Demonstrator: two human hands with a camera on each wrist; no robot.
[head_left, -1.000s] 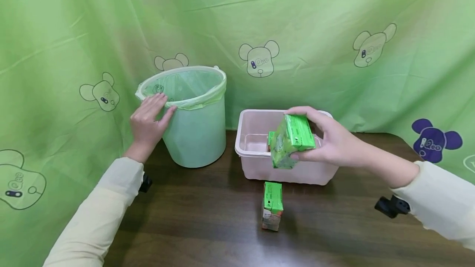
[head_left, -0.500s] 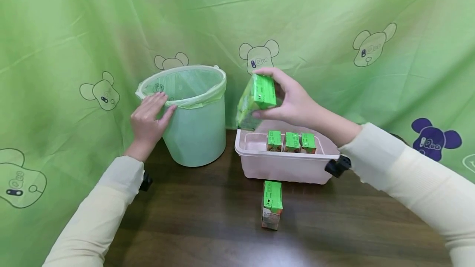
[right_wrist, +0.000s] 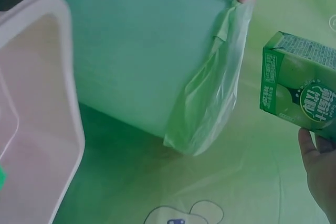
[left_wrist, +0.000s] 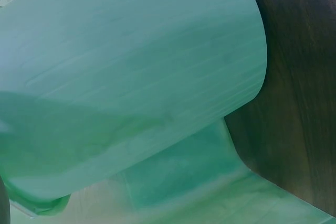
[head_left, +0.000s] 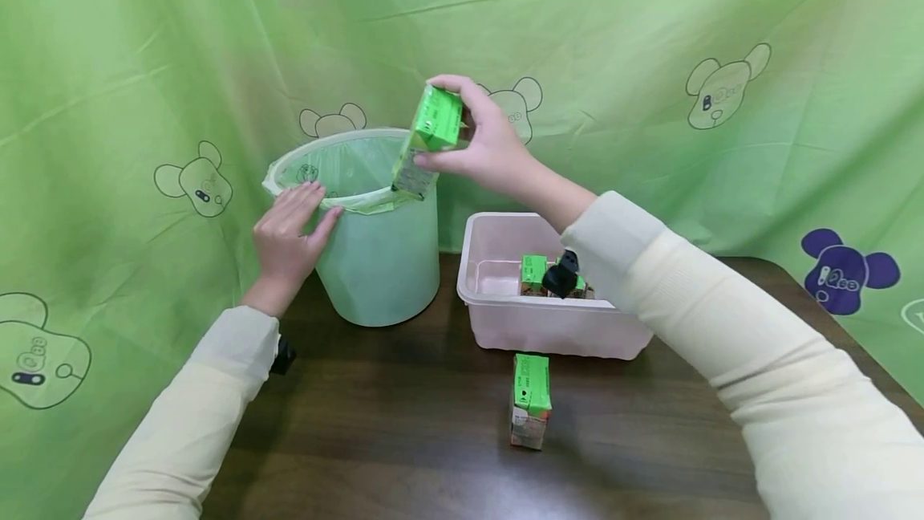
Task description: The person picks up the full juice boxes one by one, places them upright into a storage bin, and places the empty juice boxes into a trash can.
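Note:
My right hand (head_left: 480,135) grips a green juice box (head_left: 431,131) between thumb and fingers, tilted, in front of the right rim of a pale green trash bin (head_left: 382,263). Fruit pictures and white lettering show on the juice box (right_wrist: 307,85) in the right wrist view. My left hand (head_left: 285,235) rests at the bin's near left rim, fingers extended over the edge and thumb along the outside. A thin green liner bag (head_left: 361,203) is folded over that rim. The left wrist view shows mostly the bin's side (left_wrist: 131,66); the left hand is almost entirely outside it.
A pale pink plastic basin (head_left: 498,327) right of the bin holds several green-topped cartons (head_left: 534,271), partly hidden by my right sleeve and wrist camera. Another green-topped carton (head_left: 530,400) stands on the dark wooden table (head_left: 404,440) before it. A green curtain (head_left: 613,22) hangs behind.
My right hand has carried the juice box up and left, from over the pink basin to the bin's right rim. My left hand has stayed at the rim.

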